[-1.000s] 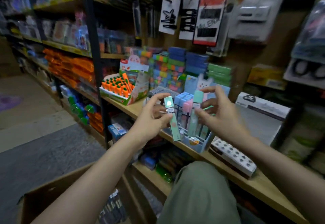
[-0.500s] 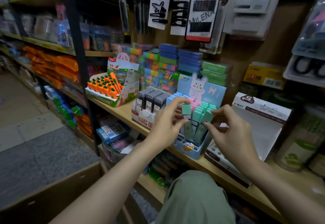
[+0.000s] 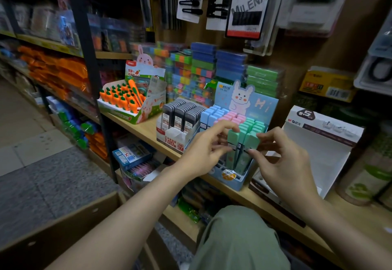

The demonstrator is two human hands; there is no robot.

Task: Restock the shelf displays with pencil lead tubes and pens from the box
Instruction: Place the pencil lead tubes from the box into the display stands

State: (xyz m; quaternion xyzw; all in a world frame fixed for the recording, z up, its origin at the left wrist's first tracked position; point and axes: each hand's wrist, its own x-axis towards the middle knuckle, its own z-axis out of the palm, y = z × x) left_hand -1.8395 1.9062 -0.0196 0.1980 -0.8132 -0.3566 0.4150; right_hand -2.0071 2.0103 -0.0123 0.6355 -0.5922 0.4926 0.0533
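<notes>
Left hand (image 3: 203,149) and right hand (image 3: 282,159) each pinch a green tube (image 3: 233,142) at the near row of the blue display (image 3: 235,181) on the shelf (image 3: 146,130)

Dim aisle: wooden shelf (image 3: 146,131) on black upright (image 3: 89,62) behind hands, grey speckled floor (image 3: 53,185) to their left.

Bunny display box (image 3: 244,108) on shelf (image 3: 146,131): dark lead tube box (image 3: 180,121) left, carrot display (image 3: 127,100) farther left, stacked packs (image 3: 203,68) behind.
</notes>
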